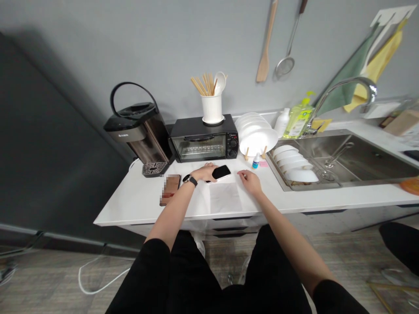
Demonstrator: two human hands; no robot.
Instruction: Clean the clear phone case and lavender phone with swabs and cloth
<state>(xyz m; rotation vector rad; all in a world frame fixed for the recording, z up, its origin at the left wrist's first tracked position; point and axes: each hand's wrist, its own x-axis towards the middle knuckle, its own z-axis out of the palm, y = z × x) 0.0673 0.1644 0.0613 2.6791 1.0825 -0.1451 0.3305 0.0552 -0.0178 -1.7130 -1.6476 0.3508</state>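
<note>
Both forearms stretch forward, elbows bent and drawn in towards the body. The left hand [203, 172] lies palm down, its fingers curled closed at the tips. Just right of those fingers, the right hand [250, 180] rests flat, fingers loosely spread.

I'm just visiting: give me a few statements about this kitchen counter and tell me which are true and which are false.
1. The left hand holds a black phone. True.
2. The right hand grips the small bottle. False: it rests open on the counter, apart from the bottle.
3. The cup of chopsticks stands on the toaster oven. True.
4. The white bowls lie on the floor. False: they sit in the sink.
</note>
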